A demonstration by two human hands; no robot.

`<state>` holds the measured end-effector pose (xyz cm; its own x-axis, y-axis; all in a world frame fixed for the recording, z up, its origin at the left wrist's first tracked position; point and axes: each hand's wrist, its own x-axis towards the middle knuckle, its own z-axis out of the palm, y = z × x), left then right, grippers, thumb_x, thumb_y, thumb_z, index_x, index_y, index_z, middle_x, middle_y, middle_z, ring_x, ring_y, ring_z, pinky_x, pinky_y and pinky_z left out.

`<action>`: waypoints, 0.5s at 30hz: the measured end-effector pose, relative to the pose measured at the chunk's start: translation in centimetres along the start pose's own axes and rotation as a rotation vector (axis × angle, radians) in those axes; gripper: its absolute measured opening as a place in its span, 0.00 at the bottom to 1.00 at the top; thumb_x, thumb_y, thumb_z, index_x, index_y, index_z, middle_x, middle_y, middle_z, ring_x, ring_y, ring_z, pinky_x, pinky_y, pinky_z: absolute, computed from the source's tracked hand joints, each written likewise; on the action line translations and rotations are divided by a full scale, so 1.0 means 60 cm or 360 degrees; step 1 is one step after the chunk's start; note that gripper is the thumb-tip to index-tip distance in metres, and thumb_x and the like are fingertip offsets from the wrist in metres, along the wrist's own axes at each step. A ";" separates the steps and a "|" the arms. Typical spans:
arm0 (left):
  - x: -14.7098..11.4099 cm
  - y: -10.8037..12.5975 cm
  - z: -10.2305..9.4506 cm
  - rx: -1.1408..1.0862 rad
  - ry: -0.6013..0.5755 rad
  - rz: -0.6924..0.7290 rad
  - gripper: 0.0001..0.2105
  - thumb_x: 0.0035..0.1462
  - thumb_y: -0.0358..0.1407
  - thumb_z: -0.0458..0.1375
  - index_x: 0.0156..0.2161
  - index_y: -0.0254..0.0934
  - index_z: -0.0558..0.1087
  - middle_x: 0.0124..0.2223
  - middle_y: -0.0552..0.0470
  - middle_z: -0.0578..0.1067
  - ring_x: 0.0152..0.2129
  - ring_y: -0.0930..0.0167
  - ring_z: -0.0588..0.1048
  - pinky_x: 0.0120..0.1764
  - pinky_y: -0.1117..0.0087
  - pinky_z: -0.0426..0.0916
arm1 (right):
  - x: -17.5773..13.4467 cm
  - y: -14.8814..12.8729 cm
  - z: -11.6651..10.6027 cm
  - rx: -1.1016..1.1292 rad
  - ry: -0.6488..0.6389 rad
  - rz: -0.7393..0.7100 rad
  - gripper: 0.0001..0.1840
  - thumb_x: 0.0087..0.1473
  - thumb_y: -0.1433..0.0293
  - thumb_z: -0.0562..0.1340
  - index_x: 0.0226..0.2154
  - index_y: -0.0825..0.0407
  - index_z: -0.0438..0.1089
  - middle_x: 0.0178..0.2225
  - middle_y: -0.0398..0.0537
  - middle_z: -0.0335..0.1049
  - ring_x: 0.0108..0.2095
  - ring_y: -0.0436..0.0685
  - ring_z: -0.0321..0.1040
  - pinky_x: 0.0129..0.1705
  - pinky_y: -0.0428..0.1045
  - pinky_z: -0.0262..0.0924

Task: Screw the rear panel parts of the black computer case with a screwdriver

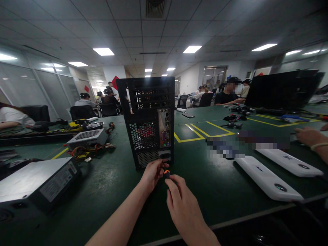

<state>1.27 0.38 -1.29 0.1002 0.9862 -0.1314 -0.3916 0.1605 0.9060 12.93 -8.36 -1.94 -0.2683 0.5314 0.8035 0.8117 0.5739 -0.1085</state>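
Observation:
A black computer case [171, 102] stands upright in front of me with its rear panel facing me. Ports line a metal plate on the right, and a power supply [148, 158] is fitted at the bottom. My left hand [153, 172] is at the lower edge of that panel, fingers pinched together by the power supply; whatever they hold is too small to make out. Just below and to the right, my right hand [183, 198] grips a screwdriver [167, 174] by its black and orange handle. The screwdriver's tip is hidden behind my left fingers.
Loose power supplies, one silver [88, 137] with cables and a larger one [58, 181] nearer, lie left. A metal bowl [94, 125] sits behind. White devices [269, 177] lie right, near another person's hand [311, 138]. A monitor [279, 90] stands back right.

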 end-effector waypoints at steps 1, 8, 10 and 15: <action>-0.001 0.001 0.000 -0.0017 0.0001 -0.0003 0.11 0.47 0.33 0.52 0.35 0.27 0.68 0.25 0.49 0.69 0.10 0.84 0.56 0.13 0.80 0.43 | -0.002 0.001 0.002 -0.0023 0.0018 -0.0036 0.14 0.52 0.76 0.47 0.41 0.56 0.61 0.38 0.56 0.63 0.33 0.54 0.66 0.29 0.47 0.64; -0.002 0.003 0.000 -0.0060 -0.0006 0.0013 0.09 0.47 0.32 0.53 0.33 0.26 0.69 0.24 0.50 0.68 0.11 0.85 0.55 0.13 0.81 0.44 | 0.006 0.002 -0.010 0.0173 -0.0179 0.0138 0.13 0.53 0.67 0.50 0.39 0.54 0.63 0.35 0.53 0.62 0.27 0.51 0.66 0.24 0.47 0.64; -0.002 0.004 -0.002 -0.0085 -0.0018 -0.0001 0.09 0.47 0.32 0.54 0.33 0.26 0.70 0.24 0.51 0.68 0.11 0.85 0.54 0.13 0.81 0.44 | 0.012 -0.002 -0.015 0.0249 -0.0216 0.0129 0.13 0.52 0.69 0.50 0.40 0.54 0.62 0.38 0.55 0.60 0.30 0.53 0.66 0.27 0.49 0.65; -0.005 0.006 -0.002 -0.0106 0.0016 -0.0048 0.09 0.47 0.33 0.55 0.32 0.27 0.70 0.23 0.51 0.68 0.11 0.85 0.53 0.12 0.81 0.44 | 0.010 -0.004 -0.017 0.0219 -0.0194 -0.0063 0.14 0.51 0.75 0.49 0.41 0.55 0.62 0.41 0.58 0.60 0.35 0.55 0.65 0.32 0.50 0.65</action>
<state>1.01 0.18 -0.95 0.1035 0.9812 -0.1626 -0.4484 0.1920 0.8730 13.09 -8.79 -0.84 -0.3662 0.5733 0.7329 0.7230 0.6712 -0.1638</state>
